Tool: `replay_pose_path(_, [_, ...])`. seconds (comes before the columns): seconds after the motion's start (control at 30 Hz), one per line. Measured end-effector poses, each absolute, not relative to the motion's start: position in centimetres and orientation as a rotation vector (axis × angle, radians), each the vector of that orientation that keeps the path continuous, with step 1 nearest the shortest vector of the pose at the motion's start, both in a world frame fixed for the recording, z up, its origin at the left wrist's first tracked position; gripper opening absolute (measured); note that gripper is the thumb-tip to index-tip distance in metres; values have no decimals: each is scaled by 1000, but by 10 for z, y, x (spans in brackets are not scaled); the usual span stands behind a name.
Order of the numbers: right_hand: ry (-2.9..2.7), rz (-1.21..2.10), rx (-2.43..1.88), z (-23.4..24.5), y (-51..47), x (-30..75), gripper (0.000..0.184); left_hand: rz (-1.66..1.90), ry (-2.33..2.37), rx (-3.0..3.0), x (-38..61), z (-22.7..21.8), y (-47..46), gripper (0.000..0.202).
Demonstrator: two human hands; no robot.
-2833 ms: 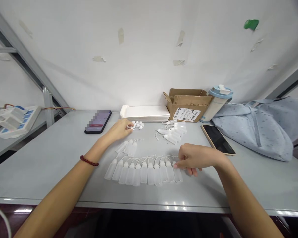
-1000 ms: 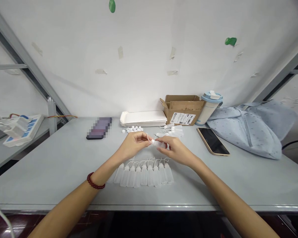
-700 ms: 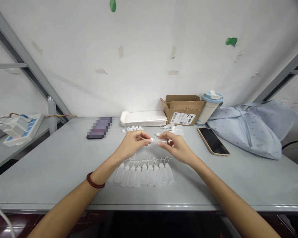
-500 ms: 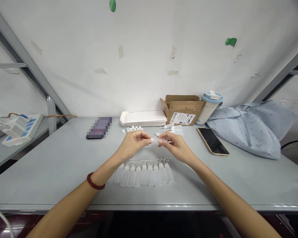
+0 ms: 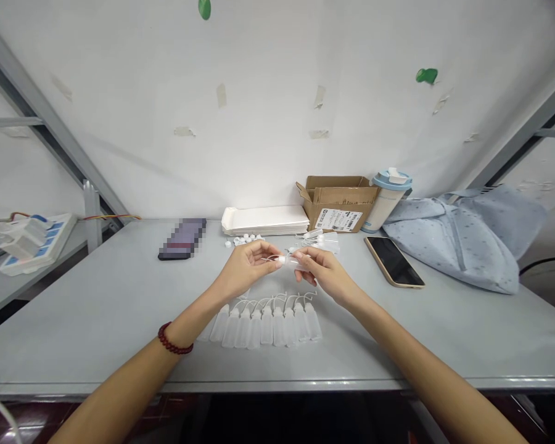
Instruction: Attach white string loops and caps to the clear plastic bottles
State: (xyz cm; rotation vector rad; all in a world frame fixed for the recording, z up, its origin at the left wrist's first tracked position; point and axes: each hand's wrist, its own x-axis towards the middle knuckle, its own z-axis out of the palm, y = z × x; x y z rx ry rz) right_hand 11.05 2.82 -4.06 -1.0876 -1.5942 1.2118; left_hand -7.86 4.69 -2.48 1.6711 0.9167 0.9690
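Note:
Both hands meet above the grey table (image 5: 97,308). My right hand (image 5: 326,274) grips a small translucent squeeze bottle (image 5: 292,261) lying sideways. My left hand (image 5: 247,268) pinches a small white cap (image 5: 280,260) at the bottle's mouth. Below the hands lies a row of several capped bottles (image 5: 268,320), side by side. Loose white caps (image 5: 245,239) lie behind my left hand, and a few uncapped bottles (image 5: 321,239) lie behind my right.
A dark phone (image 5: 182,238) lies at the back left, a second phone (image 5: 393,269) at the right. A stack of white trays (image 5: 264,219), a cardboard box (image 5: 337,202), a lidded cup (image 5: 387,198) and a blue cloth bag (image 5: 467,243) line the back.
My left hand left the cap pile and my right hand left the row; both rose and met with a bottle and a cap, which now sits at the bottle's mouth.

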Motion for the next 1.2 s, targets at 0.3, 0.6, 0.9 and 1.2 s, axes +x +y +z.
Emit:
replay_pose_path(0.3, [-1605, 1190, -1108, -39, 27, 110, 30, 716, 915, 1721, -81, -30, 50, 33])
replay_pose_path(0.6, [-1604, 1183, -1120, -39, 27, 110, 32, 825, 921, 1788, -77, -22, 44, 23])
replay_pose_path(0.9, [-1582, 1195, -1141, -41, 28, 111, 33, 648, 937, 1856, -81, -27, 47, 35])
replay_pose_path(1.2, [-1580, 1053, -1146, -40, 29, 113, 34, 762, 957, 1760, -83, -25, 49, 30])
